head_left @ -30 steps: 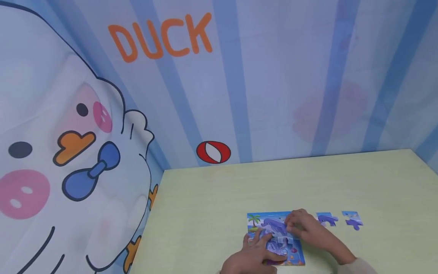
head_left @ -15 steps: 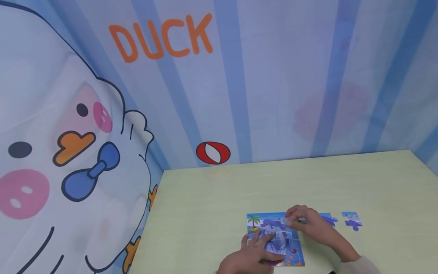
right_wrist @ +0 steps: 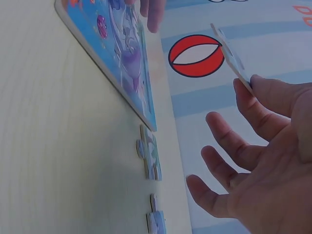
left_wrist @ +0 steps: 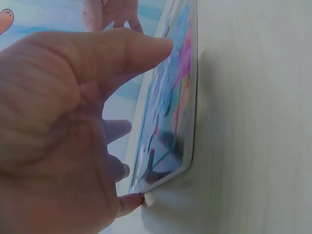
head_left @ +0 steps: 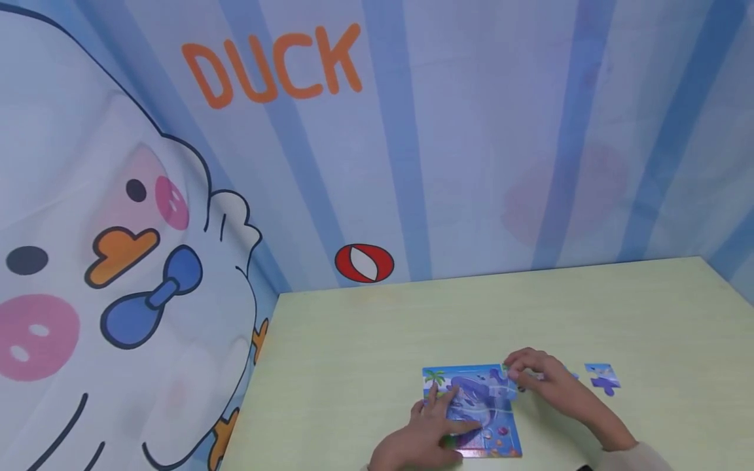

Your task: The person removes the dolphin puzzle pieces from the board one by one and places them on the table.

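Observation:
A dolphin puzzle board (head_left: 508, 441) lies on the table, blue with a palm tree in its far left corner. My left hand (head_left: 421, 435) rests on its left side with the fingers spread; the left wrist view shows the same hand (left_wrist: 63, 112) with its thumb over the board's near edge. Above the board's far right corner, my right hand (head_left: 548, 386) pinches a puzzle piece (head_left: 502, 384) by its edge. In the right wrist view the piece (right_wrist: 233, 56) is raised between thumb and index finger, the other fingers loosely bent.
To the right of the board, a loose piece (head_left: 603, 378) lies on the table (head_left: 353, 353); another is mostly hidden behind my right hand. Both loose pieces (right_wrist: 152, 155) show in the right wrist view. A curtain (head_left: 459, 131) with a duck print stands behind the table.
My right hand has moved a little right with the piece, now lifted off the board's far right area. My left hand has shifted slightly left, its fingers spread over the board.

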Motion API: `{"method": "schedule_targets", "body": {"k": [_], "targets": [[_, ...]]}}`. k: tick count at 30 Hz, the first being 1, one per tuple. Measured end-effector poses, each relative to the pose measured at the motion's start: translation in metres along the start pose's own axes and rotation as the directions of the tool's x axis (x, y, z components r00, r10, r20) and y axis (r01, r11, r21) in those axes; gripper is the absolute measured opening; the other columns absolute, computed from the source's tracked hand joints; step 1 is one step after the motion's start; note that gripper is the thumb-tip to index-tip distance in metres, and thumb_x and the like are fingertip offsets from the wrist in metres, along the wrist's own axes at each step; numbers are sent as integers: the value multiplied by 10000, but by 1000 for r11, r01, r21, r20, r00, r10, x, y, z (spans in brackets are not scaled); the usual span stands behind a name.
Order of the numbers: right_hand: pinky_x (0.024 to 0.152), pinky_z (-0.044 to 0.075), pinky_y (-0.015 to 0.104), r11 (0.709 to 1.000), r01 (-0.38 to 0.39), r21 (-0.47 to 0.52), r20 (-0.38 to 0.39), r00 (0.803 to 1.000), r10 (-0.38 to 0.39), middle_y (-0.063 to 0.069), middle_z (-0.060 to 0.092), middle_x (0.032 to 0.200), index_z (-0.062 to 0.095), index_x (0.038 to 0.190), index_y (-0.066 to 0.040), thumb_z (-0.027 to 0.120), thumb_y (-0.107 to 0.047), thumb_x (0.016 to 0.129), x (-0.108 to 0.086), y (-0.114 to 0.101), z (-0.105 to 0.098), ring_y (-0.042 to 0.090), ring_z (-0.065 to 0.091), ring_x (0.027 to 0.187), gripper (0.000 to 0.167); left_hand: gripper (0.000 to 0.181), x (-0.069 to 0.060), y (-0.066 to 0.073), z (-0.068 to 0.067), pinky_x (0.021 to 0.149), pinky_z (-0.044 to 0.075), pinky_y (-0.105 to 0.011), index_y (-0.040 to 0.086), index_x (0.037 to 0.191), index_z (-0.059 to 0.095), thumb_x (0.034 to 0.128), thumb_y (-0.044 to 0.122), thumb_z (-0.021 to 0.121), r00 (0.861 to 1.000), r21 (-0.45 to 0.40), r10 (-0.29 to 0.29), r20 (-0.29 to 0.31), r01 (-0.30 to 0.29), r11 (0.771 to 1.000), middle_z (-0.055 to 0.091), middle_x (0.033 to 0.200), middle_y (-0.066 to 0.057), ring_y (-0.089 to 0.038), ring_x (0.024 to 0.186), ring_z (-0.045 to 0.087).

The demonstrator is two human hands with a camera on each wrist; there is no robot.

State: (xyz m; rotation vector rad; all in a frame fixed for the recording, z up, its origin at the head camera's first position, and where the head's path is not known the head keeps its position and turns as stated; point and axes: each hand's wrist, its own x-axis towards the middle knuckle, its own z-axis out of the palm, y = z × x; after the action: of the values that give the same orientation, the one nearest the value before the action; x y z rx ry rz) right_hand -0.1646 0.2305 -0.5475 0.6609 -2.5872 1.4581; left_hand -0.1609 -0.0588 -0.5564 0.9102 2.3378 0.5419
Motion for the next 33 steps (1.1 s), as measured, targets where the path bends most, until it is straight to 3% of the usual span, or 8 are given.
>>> {"method": "schedule_targets", "body": {"k": [5,9,16,22,29,33], "targets": [[818,501,305,1000,-16,-24,-12,1000,16,118,677,1083,730,913,-172,606,-45,1000,-3,4,-6,71,582,1028,198,657,2,-9,0,1164,184,-597,428,1501,478,910,268,714,999,-35,-1,-42,0,999,59,1692,-69,-422,1526,-12],[815,501,287,1000,-12,-29,-35,999,11,128,680,1074,724,896,-185,612,-39,995,-7,6,-10,77,594,1012,209,669,2,-12,0,1176,149,-598,446,1497,475,904,251,717,999,-82,-31,-36,28,996,46,1694,-79,-394,1533,-35],[826,515,245,998,-42,-47,-75,996,38,123,691,1049,706,824,-196,667,-29,959,-13,12,-15,39,609,981,218,615,-2,-12,-4,1166,178,-610,410,1473,526,913,233,709,997,-123,-57,-48,51,991,102,1684,-99,-374,1538,0],[797,493,161,997,-10,-76,-127,992,0,69,700,1009,731,831,-160,698,41,907,-21,17,-23,-5,611,951,217,570,-3,-17,-6,1160,179,-622,331,1462,563,923,209,705,994,-130,-55,-96,42,991,152,1662,-165,-431,1523,22],[738,506,214,986,-125,-112,-115,987,112,103,700,1031,734,839,-146,705,-20,926,-35,21,-40,-62,572,945,156,570,0,-18,-6,1156,181,-628,326,1459,567,921,204,712,993,-137,-66,-97,53,989,154,1662,-161,-433,1522,34],[737,499,204,982,-127,-140,-138,984,108,113,708,1017,743,829,-168,712,-18,919,-42,26,-49,-59,582,935,178,570,0,-18,-6,1161,180,-620,337,1452,572,919,211,729,991,-136,-83,-103,69,988,160,1663,-151,-418,1526,36]]}}
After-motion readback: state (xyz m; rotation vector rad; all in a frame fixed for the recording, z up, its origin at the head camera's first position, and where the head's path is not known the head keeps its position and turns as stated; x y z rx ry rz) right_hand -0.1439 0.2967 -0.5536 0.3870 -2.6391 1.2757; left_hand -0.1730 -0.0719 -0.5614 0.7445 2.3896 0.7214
